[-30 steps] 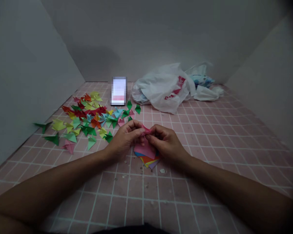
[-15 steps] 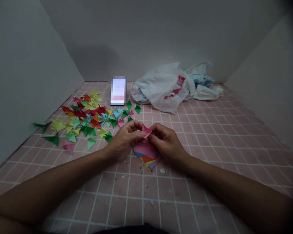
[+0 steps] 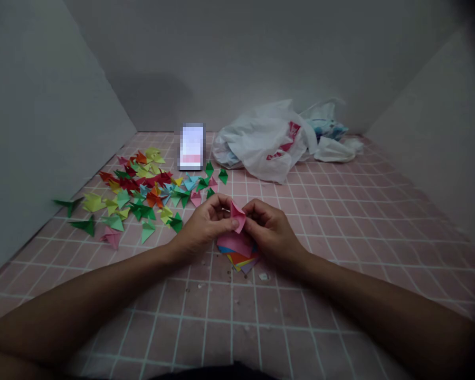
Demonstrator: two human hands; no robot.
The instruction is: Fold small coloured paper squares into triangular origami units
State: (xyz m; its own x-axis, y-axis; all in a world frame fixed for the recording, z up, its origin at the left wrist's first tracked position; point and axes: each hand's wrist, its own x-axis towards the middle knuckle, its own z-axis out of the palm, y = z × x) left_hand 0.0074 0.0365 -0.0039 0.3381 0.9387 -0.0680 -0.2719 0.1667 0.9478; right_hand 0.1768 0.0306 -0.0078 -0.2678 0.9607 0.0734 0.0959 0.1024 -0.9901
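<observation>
Between my two hands is a small piece of pink origami paper (image 3: pixel 238 216), partly folded and held up over the surface. My left hand (image 3: pixel 209 221) pinches its left side between thumb and fingers. On the other side, the thumb and fingers of my right hand (image 3: pixel 269 226) close on the paper's right edge. Below them lies a fanned stack of coloured paper sheets (image 3: pixel 241 258), pink on top, with blue, orange, yellow and purple edges showing. My hands cover the stack's far part.
Many folded paper pieces (image 3: pixel 142 184) in green, yellow, red, blue and pink spread over the left. A lit phone (image 3: pixel 191 146), its screen blurred, stands at the back. White plastic bags (image 3: pixel 261 140) lie back right. The pink tiled surface (image 3: pixel 360 227) meets walls on three sides.
The pink paper has turned in my fingers and now shows a taller, narrower face. Both hands have shifted only slightly; the stack and folded pieces stay put.
</observation>
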